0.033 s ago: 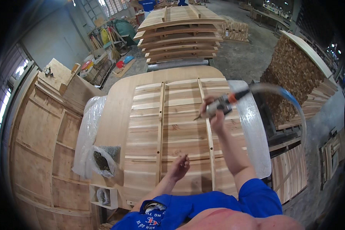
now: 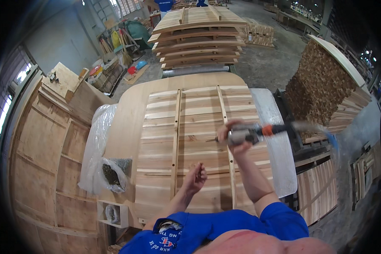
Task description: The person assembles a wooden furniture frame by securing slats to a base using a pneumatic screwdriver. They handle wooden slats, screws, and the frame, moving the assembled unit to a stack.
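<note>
My right hand [image 2: 240,149] is wrapped round a grey air screwdriver [image 2: 246,133] with an orange and black tail, held above a slatted wooden panel [image 2: 199,148]. The tool's thin bit points left, close to the right-hand batten [image 2: 226,144] but apart from it as far as I can see. Low over the panel's middle, my left hand [image 2: 194,179] has its fingers curled and pinched together; what they hold, if anything, is too small to name. A second batten [image 2: 175,139] runs along the panel to the left, with dark holes in it.
Under the panel lies a larger rounded board [image 2: 125,114]. A plastic bag of small dark pieces [image 2: 113,175] and a small wooden box [image 2: 113,213] sit at the left. Stacked panels [image 2: 199,38] stand beyond. The tool's hose [image 2: 311,126] trails right, near piled wood [image 2: 319,80].
The screwdriver has swung down and slightly left, and lies more level. Its hose has dropped at the right. My left hand has shifted a little left and up.
</note>
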`<state>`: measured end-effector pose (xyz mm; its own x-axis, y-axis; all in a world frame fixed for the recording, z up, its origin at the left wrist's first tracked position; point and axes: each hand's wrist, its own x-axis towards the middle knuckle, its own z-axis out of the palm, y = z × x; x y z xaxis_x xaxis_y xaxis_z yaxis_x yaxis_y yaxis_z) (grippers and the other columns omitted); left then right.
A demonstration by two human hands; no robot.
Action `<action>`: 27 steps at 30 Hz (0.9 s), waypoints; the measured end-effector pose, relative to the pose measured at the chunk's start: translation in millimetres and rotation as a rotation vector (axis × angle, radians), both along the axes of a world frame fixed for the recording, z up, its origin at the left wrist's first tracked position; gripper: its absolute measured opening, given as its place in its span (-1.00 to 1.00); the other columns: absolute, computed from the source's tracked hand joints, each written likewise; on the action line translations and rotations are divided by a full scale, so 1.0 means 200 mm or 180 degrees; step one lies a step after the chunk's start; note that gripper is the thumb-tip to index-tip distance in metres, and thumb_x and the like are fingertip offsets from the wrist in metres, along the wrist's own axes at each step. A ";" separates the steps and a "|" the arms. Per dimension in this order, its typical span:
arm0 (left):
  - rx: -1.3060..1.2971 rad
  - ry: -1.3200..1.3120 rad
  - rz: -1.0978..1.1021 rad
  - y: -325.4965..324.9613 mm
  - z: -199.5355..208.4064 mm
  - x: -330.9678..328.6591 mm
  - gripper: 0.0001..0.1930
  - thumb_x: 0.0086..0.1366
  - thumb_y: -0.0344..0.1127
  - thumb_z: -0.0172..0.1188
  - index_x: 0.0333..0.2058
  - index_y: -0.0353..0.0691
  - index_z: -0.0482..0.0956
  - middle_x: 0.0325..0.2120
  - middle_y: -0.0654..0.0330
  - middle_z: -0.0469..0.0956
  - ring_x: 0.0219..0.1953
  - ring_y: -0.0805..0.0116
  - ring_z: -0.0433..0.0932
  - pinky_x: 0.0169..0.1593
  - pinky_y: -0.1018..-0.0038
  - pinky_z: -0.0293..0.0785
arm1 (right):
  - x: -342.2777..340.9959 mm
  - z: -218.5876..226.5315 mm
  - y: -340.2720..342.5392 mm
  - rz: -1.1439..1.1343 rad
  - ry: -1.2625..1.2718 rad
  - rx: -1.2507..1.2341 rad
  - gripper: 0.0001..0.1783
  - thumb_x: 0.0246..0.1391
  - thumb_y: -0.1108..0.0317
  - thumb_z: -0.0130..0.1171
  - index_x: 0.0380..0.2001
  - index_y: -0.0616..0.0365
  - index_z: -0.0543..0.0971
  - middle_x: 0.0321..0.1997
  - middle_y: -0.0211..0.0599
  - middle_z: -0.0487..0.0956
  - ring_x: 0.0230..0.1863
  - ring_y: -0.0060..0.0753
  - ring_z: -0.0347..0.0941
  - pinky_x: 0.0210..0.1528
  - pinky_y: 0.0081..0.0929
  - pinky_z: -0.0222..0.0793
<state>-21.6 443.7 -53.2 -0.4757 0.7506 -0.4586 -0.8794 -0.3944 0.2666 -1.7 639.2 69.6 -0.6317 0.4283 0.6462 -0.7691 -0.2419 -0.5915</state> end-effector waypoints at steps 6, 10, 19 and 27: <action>0.0933 0.0393 -0.0101 -0.09 0.33 0.16 -0.82 0.30 -0.28 -0.01 -0.27 -0.24 0.48 -0.51 0.24 0.46 -0.48 0.50 0.35 -0.46 0.65 0.31 | 0.54 0.20 -0.39 -0.0063 0.0726 -0.0083 0.07 -0.44 -0.63 -0.05 -0.19 0.23 0.28 -0.61 -0.28 0.39 -0.55 -0.37 0.34 -0.43 -0.41 0.28; 0.0986 0.0601 -0.0106 -0.26 0.44 0.31 -0.85 0.29 -0.32 0.01 -0.27 -0.25 0.47 -0.51 0.27 0.45 -0.51 0.54 0.39 -0.50 0.67 0.31 | 0.72 0.32 -0.56 -0.0126 0.0837 -0.0252 0.07 -0.42 -0.66 -0.17 -0.19 0.19 0.29 -0.61 -0.32 0.39 -0.56 -0.39 0.32 -0.43 -0.41 0.28; 0.1036 0.0351 -0.0216 -0.64 0.54 0.51 -0.85 0.31 -0.31 -0.04 -0.33 -0.26 0.44 -0.56 0.27 0.41 -0.57 0.54 0.35 -0.56 0.64 0.28 | 0.94 0.42 -1.00 -0.0057 0.1029 0.0477 0.06 -0.36 -0.64 -0.20 -0.12 0.17 0.31 -0.54 -0.31 0.39 -0.48 -0.38 0.33 -0.36 -0.36 0.23; 0.0274 0.0823 -0.0678 -1.04 0.48 0.57 -0.75 0.26 -0.07 0.04 -0.43 -0.11 0.43 -0.69 0.36 0.34 -0.63 0.55 0.30 -0.54 0.59 0.20 | 0.92 0.40 -1.30 -0.0305 0.1325 0.0837 0.10 -0.39 -0.62 -0.12 -0.13 0.29 0.28 -0.52 -0.23 0.40 -0.48 -0.31 0.36 -0.41 -0.35 0.25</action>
